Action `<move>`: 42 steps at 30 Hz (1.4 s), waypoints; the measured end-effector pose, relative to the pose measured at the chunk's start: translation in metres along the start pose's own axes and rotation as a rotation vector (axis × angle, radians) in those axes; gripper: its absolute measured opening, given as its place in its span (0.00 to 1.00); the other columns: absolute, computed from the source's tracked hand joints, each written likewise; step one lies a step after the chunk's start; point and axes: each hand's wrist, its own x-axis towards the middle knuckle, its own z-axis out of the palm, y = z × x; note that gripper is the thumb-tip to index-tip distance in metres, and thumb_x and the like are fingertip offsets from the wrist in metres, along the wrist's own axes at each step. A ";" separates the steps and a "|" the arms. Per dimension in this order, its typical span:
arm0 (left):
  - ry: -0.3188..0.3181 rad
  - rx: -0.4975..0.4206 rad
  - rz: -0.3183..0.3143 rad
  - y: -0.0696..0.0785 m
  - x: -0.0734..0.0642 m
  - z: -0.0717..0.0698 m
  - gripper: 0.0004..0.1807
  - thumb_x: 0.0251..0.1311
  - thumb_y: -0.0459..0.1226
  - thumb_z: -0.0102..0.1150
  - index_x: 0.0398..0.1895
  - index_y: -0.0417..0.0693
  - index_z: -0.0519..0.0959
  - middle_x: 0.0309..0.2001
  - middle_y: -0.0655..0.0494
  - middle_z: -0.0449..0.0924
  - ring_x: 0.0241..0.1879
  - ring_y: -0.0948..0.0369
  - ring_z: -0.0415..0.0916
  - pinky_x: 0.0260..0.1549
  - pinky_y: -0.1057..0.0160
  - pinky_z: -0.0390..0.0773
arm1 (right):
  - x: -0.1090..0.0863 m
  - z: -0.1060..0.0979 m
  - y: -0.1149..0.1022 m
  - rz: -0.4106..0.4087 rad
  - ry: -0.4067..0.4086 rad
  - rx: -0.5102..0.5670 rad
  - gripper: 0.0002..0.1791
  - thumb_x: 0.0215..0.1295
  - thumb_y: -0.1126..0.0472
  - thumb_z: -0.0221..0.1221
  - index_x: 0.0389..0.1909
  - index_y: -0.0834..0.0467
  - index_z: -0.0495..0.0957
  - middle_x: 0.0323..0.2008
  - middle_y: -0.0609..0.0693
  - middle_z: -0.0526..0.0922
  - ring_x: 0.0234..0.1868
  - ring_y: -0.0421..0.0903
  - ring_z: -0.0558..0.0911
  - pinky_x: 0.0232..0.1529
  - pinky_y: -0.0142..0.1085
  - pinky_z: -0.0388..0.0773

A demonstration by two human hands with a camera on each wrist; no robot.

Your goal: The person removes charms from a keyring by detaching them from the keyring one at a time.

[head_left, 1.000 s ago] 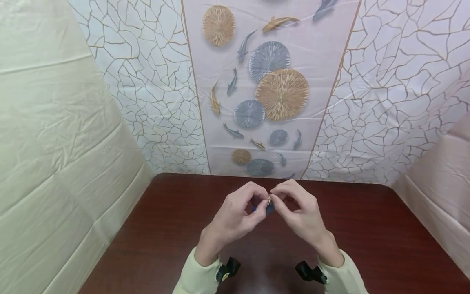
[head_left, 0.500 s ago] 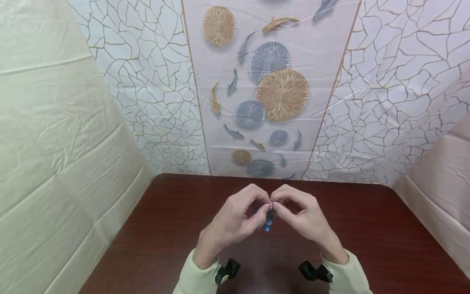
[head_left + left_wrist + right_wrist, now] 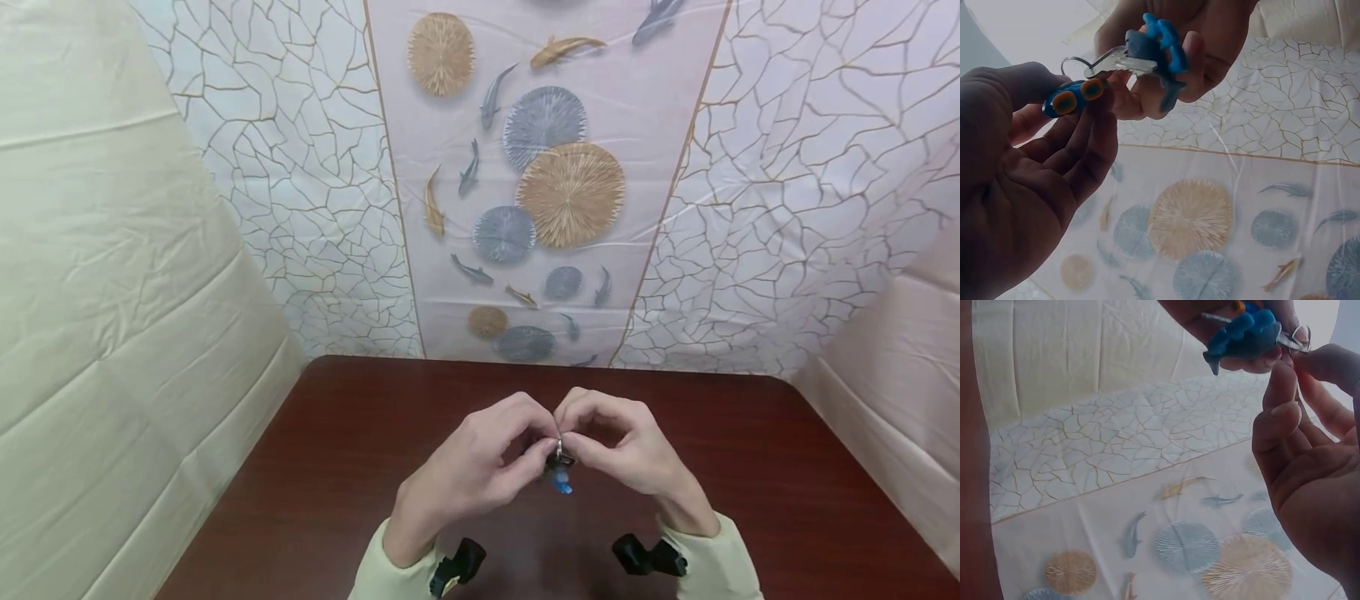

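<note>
My left hand (image 3: pixel 487 462) and right hand (image 3: pixel 630 446) meet at the fingertips over the table, both pinching a keyring (image 3: pixel 559 450). In the left wrist view, the left fingers hold a blue piece with orange circles (image 3: pixel 1066 101) beside the thin metal split ring (image 3: pixel 1075 60). Silvery keys (image 3: pixel 1119 64) hang from it, along with a grey-blue shark-like charm (image 3: pixel 1142 45) edged by a bright blue wavy part (image 3: pixel 1169 40). From the right wrist, the right thumb and fingers pinch at the metal ring (image 3: pixel 1302 336), while the charm (image 3: pixel 1247 339) dangles to its left.
Beneath the hands lies a dark red-brown table (image 3: pixel 360 433). A patterned cloth (image 3: pixel 517 208) with fish and round leaves hangs behind it, and pale cloth (image 3: pixel 150 317) covers the left side. Both wrists wear black cameras (image 3: pixel 648 557).
Both hands have come down slightly, toward the body. The blue charm, mostly hidden behind the fingers at first, now hangs in sight below them. The fingertips stay together at the ring.
</note>
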 end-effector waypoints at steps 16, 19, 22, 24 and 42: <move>-0.064 0.007 0.063 0.012 -0.002 -0.007 0.03 0.64 0.30 0.53 0.37 0.46 0.74 0.36 0.61 0.74 0.32 0.73 0.72 0.36 0.85 0.71 | 0.012 0.008 -0.022 -0.074 -0.094 -0.017 0.11 0.56 0.83 0.58 0.36 0.67 0.72 0.29 0.55 0.74 0.32 0.44 0.75 0.27 0.32 0.75; -0.061 -0.014 0.041 0.012 -0.003 -0.007 0.02 0.64 0.30 0.51 0.37 0.46 0.73 0.35 0.62 0.74 0.31 0.74 0.72 0.35 0.85 0.71 | 0.010 0.009 -0.021 -0.069 -0.074 -0.025 0.11 0.56 0.83 0.58 0.35 0.67 0.72 0.30 0.55 0.74 0.31 0.44 0.75 0.26 0.32 0.75; -0.059 -0.032 0.021 0.012 -0.003 -0.006 0.02 0.64 0.31 0.51 0.36 0.46 0.73 0.35 0.62 0.74 0.30 0.75 0.72 0.33 0.85 0.71 | 0.008 0.009 -0.021 -0.071 -0.051 -0.043 0.09 0.57 0.81 0.58 0.34 0.68 0.72 0.30 0.55 0.75 0.31 0.43 0.75 0.25 0.31 0.75; -0.058 -0.043 0.007 0.012 -0.003 -0.006 0.02 0.65 0.31 0.50 0.36 0.46 0.73 0.35 0.62 0.75 0.30 0.75 0.71 0.33 0.85 0.71 | 0.008 0.011 -0.022 -0.079 -0.038 -0.063 0.08 0.58 0.80 0.58 0.34 0.68 0.71 0.31 0.55 0.75 0.31 0.43 0.75 0.26 0.31 0.75; -0.101 -0.168 -0.059 0.001 -0.003 -0.008 0.08 0.59 0.27 0.56 0.34 0.49 0.72 0.29 0.61 0.75 0.27 0.77 0.69 0.27 0.81 0.73 | 0.019 0.020 -0.038 -0.145 -0.020 -0.276 0.03 0.64 0.72 0.60 0.35 0.66 0.74 0.31 0.53 0.77 0.30 0.39 0.74 0.29 0.26 0.73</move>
